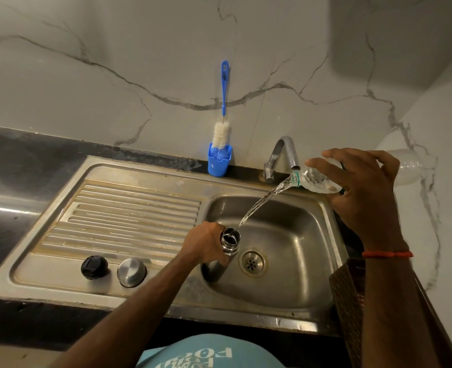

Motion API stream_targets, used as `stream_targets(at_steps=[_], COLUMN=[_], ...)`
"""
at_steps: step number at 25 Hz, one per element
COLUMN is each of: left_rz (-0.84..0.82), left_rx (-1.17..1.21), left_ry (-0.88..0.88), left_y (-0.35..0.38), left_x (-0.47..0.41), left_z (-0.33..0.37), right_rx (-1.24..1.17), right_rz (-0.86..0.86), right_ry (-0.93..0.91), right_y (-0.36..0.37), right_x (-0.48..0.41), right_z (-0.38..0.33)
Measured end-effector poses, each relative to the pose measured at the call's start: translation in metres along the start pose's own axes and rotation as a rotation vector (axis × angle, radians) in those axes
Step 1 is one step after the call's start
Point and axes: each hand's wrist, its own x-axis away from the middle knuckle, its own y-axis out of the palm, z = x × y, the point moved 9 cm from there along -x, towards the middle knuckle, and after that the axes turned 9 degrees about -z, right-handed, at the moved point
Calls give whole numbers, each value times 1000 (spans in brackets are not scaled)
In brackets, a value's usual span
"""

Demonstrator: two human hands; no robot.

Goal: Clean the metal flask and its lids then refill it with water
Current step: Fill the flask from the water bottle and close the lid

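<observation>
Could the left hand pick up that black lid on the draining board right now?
Probably not yet: the left hand grips the flask under water pouring from the plastic bottle. The black lid itself lies uncovered on the draining board, close beside that arm.

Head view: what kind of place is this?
Most likely a home kitchen: a stainless steel sink with a ribbed drainboard, a tap behind it, and a bottle brush in a blue holder.

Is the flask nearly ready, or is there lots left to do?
Washing looks finished: the brush stands in its holder. Now the right hand pours water from the plastic bottle into the flask, held by the left hand. Left: putting on the black lid and steel cap, both on the drainboard.
</observation>
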Motion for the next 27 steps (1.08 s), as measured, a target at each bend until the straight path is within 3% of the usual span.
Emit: stream_targets(at_steps=[19,27], left_rz=[-3,5], left_rx=[18,42], left_ry=[44,85], left_y=[-4,-11], left_x=[3,3], left_z=[5,11], right_rx=[63,70], right_rz=[1,-88], right_ry=[-45,-59], right_y=[-1,11], right_x=[-11,-17], right_z=[-13,-25])
